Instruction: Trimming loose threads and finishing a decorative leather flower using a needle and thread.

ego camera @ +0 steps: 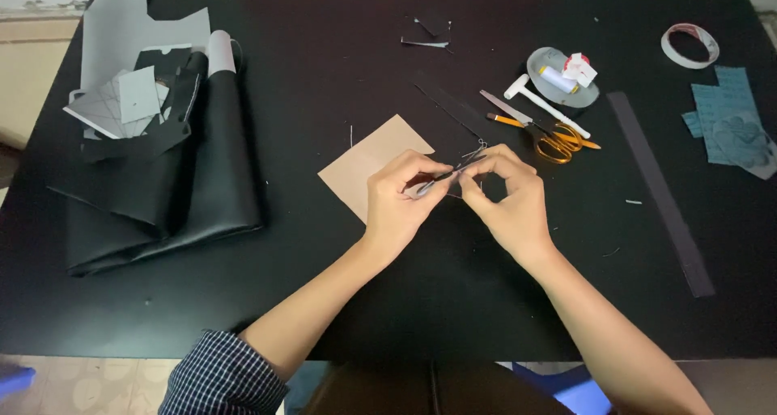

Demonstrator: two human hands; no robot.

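Both hands meet over the middle of a black table point(340, 302). My left hand point(396, 201) and my right hand point(506, 201) pinch a small dark strip point(447, 175) between their fingertips, one at each end. A thin thread point(477, 150) loops up from the strip near my right fingers. A tan square sheet point(364, 164) lies flat under and behind my left hand.
Folded black leather point(162, 196) with grey cut pieces point(129, 91) lies at the left. Orange-handled scissors point(554, 140), a white mallet point(546, 106), a thread spool on a grey dish point(562, 79), a tape roll point(689, 44), a long grey ruler point(660, 192) and blue patterned pieces point(732, 120) sit at the right.
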